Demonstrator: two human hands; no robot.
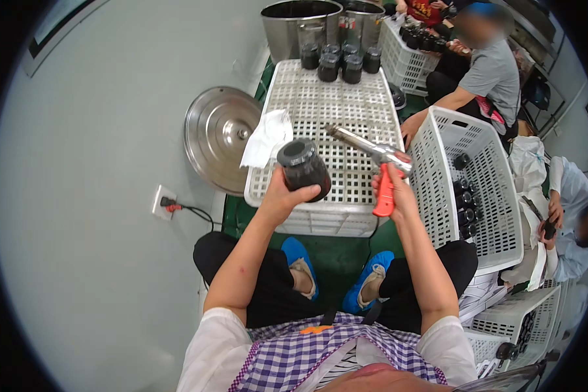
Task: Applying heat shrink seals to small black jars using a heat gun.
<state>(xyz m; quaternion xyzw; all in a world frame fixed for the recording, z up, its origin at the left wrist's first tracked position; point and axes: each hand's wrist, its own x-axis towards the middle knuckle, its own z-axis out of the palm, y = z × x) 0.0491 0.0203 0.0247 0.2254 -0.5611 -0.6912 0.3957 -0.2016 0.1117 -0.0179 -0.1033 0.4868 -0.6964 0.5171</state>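
My left hand [283, 201] is wrapped around a dark-filled glass jar [307, 173] with a black lid, held tilted above the near left part of an upturned white plastic crate [333, 111]. In my right hand [400, 189] is a hot-air gun [385, 193] with a red handle and a silver metal barrel. Its nozzle points to the far left, over the crate top and beyond the jar, not touching it. A crumpled white cloth [269, 138] lies on the crate's left edge, just past my left hand. Several similar dark jars [329, 67] stand upright at the crate's far end.
Left of the crate, a round metal lid [223, 138] leans by the wall near a socket with a plug [168, 202]. Large steel pots [300, 29] stand behind. At right, a white crate [443, 176] holds several jars; co-workers sit beyond, one person's hand [411, 127] near it.
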